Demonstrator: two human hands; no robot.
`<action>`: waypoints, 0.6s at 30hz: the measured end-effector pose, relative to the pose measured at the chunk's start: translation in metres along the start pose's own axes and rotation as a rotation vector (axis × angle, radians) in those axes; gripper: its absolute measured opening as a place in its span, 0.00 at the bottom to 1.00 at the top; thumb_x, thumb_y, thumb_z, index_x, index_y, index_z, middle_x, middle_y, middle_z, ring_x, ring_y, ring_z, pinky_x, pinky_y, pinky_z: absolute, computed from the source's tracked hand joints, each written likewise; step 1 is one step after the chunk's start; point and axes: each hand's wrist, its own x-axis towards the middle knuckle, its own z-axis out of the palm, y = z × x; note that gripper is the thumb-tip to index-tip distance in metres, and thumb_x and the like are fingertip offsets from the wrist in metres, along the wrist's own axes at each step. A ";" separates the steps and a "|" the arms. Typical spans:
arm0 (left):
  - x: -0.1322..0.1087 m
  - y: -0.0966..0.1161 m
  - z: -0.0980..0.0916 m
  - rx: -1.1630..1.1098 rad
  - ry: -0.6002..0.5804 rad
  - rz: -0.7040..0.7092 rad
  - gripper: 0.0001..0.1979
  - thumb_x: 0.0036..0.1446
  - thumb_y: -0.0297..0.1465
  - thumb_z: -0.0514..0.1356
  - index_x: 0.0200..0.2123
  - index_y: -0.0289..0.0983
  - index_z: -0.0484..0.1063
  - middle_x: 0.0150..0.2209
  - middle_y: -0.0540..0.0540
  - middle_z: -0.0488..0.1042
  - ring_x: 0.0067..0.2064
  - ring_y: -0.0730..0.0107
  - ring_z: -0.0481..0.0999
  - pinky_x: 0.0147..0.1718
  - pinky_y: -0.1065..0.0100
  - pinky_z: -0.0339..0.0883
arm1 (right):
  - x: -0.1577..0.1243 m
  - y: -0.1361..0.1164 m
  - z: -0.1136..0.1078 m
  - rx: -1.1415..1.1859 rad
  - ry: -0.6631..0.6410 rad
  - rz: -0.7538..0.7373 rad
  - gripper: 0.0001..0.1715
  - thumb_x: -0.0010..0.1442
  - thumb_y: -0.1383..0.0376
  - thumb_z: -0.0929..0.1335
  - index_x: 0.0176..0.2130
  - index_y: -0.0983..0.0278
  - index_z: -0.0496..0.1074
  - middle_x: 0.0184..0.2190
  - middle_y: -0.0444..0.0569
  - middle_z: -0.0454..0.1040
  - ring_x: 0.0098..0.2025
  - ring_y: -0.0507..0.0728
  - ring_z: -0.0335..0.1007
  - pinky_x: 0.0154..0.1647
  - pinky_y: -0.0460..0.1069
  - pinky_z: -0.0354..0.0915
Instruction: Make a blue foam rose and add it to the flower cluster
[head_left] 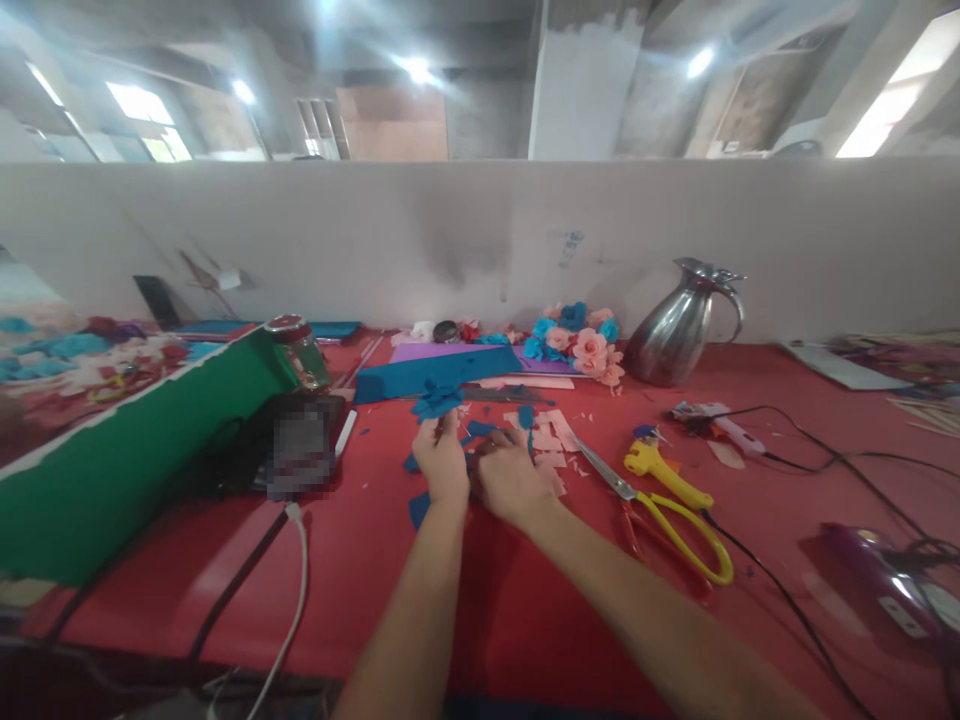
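One broad red-covered tabletop [360, 590] is seen beneath the grip, with yellow-and-red-handled steel scissors [628, 490] laid to its right. Whether anything is pinched by the curled right hand [512, 475] cannot be told. In the left hand [442, 467], fingers together, a blue petalled paper flower [437, 400] is clamped, spread just beyond the fingertips.

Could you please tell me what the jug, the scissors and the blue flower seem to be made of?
Jug: shiny metal, probably steel, from its silvery reflections.
Scissors: silvery metal blades; smooth yellow handle, probably plastic, from its even color.
Blue flower: matte, probably paper, given its thin, glossless petals, though fabric is possible.
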 end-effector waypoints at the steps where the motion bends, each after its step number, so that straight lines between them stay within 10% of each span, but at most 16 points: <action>1: 0.000 0.000 0.000 -0.019 0.005 -0.010 0.11 0.48 0.38 0.62 0.25 0.35 0.73 0.24 0.50 0.73 0.29 0.72 0.70 0.32 0.69 0.62 | 0.002 -0.002 0.001 -0.023 -0.003 -0.006 0.12 0.55 0.71 0.64 0.33 0.65 0.77 0.33 0.58 0.77 0.46 0.65 0.64 0.49 0.59 0.50; 8: 0.003 0.009 0.001 -0.224 0.057 -0.092 0.09 0.44 0.35 0.65 0.25 0.35 0.73 0.24 0.51 0.73 0.29 0.74 0.70 0.33 0.70 0.62 | -0.001 0.016 0.005 0.173 0.161 0.270 0.10 0.53 0.71 0.64 0.33 0.64 0.75 0.32 0.55 0.77 0.40 0.62 0.69 0.43 0.55 0.56; 18: -0.011 0.013 0.009 -0.313 -0.234 -0.261 0.12 0.42 0.35 0.66 0.21 0.35 0.67 0.21 0.53 0.67 0.23 0.78 0.65 0.26 0.73 0.60 | -0.030 0.060 0.007 1.538 0.386 0.638 0.17 0.39 0.62 0.72 0.33 0.64 0.69 0.22 0.40 0.69 0.22 0.50 0.62 0.26 0.45 0.57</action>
